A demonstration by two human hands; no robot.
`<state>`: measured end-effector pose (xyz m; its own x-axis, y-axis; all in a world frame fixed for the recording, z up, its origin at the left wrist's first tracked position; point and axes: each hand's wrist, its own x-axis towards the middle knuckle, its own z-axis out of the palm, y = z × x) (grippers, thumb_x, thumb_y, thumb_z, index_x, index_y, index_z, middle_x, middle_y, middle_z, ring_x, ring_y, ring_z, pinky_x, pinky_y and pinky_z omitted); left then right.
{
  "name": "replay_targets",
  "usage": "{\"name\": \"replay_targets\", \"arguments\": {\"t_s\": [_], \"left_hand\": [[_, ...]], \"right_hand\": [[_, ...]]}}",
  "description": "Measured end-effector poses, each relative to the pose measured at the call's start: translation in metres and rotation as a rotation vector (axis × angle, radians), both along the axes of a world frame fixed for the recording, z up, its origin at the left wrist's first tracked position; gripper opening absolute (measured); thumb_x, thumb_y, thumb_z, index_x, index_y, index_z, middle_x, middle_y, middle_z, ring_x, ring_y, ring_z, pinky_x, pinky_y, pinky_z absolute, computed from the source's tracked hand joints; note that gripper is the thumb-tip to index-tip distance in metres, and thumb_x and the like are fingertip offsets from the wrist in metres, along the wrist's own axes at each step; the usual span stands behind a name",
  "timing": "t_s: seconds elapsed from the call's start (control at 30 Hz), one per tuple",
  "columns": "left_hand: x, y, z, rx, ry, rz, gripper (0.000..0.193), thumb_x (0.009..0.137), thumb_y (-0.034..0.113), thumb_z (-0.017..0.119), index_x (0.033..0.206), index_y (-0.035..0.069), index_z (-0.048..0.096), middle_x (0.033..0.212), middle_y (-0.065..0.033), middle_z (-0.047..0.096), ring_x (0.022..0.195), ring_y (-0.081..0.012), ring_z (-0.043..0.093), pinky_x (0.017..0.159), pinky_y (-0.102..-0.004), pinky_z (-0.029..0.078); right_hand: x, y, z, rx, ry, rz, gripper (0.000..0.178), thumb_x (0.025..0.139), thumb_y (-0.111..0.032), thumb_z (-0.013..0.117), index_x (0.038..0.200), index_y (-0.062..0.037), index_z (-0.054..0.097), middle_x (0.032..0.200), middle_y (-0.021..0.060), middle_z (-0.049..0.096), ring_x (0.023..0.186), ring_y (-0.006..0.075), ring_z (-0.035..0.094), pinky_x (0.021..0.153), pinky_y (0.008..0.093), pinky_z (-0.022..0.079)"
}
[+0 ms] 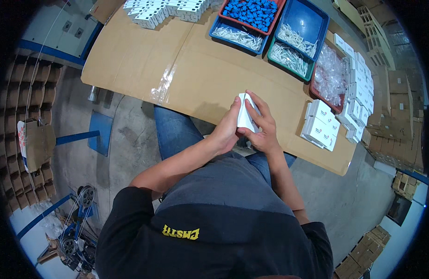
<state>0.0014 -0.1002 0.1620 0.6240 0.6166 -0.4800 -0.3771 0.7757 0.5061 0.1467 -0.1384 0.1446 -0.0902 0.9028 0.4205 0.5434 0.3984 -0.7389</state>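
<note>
At the near edge of the tabletop (130, 60), short of plastic trays (303, 22) likely grouped for easy reach, holding between left hand (226, 127) and right hand (266, 130) a white carton (245, 120), apparently pressing both sides to steady it.

Black short-sleeved shirt (233, 237) with grey lower section (219, 188) and yellow lettering (181, 232), blue jeans (175, 130)

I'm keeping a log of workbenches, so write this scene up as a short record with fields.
Left hand: on the left side of a white box
Right hand: on the box's right side
Table: brown cardboard top
Far side: blue pieces; white sticks in several trays
Right side: clear plastic bags in a red tray; stacked white boxes
</note>
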Motion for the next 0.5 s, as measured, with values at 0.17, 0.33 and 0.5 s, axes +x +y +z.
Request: {"name": "replay_targets", "arguments": {"t_s": [0.17,0.33,0.5], "left_hand": [[0.001,0.001,-0.021,0.056,0.022,-0.017,0.063,0.108,0.058,0.029,0.145,0.008,0.043,0.131,-0.0112,0.059,0.121,-0.0231,0.06,0.101,-0.0401,0.049],[0.001,0.001,-0.021,0.096,0.048,-0.03,0.061,0.109,0.055,0.028,0.144,0.008,0.043,0.131,-0.0111,0.059,0.121,-0.0229,0.059,0.102,-0.0396,0.049],[0.0,0.001,0.009,-0.069,-0.018,-0.039,0.061,0.106,0.06,0.034,0.143,0.013,0.045,0.129,-0.0082,0.06,0.119,-0.0214,0.06,0.099,-0.0397,0.05]], "right_hand": [[0.001,0.0,0.002,0.004,0.005,-0.009,0.068,0.078,-0.041,0.082,0.135,-0.0072,0.066,0.148,0.0178,0.053,0.132,0.0367,0.053,0.108,0.0454,0.042],[0.005,0.0,0.008,-0.019,-0.054,0.015,0.068,0.077,-0.039,0.083,0.134,-0.0061,0.066,0.147,0.0182,0.054,0.131,0.0365,0.054,0.108,0.0449,0.043],[0.006,-0.001,0.005,-0.019,0.114,-0.016,0.072,0.074,-0.039,0.086,0.135,-0.0056,0.066,0.145,0.0184,0.056,0.13,0.0358,0.056,0.108,0.0439,0.044]]}}
